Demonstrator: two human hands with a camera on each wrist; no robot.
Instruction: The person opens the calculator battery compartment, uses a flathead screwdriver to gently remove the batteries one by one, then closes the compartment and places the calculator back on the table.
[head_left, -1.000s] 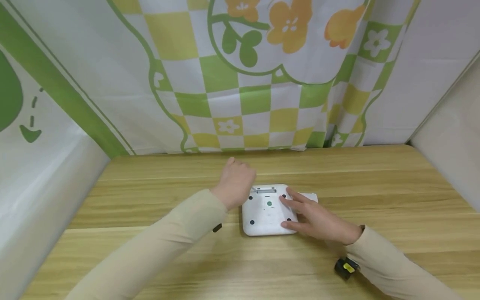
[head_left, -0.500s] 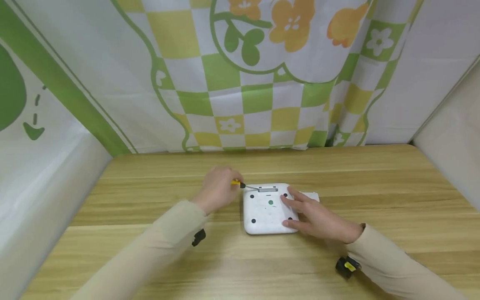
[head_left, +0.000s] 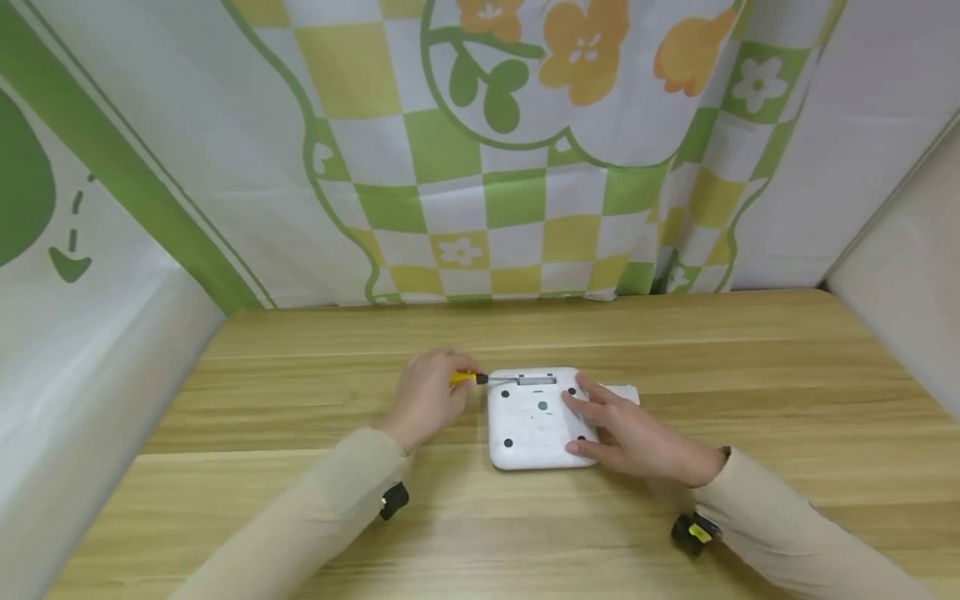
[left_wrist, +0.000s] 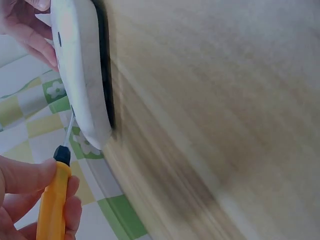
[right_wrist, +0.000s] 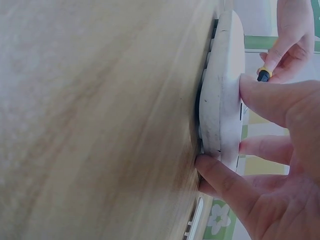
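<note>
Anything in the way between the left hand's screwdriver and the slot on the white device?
Nothing visible. From the left hand, the screwdriver reaches the left end of the slot. The right hand holds the white device on its right side, off that line.

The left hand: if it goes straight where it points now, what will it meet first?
Probably the white device; the yellow screwdriver in the left hand points there, though depth is unclear.
</note>
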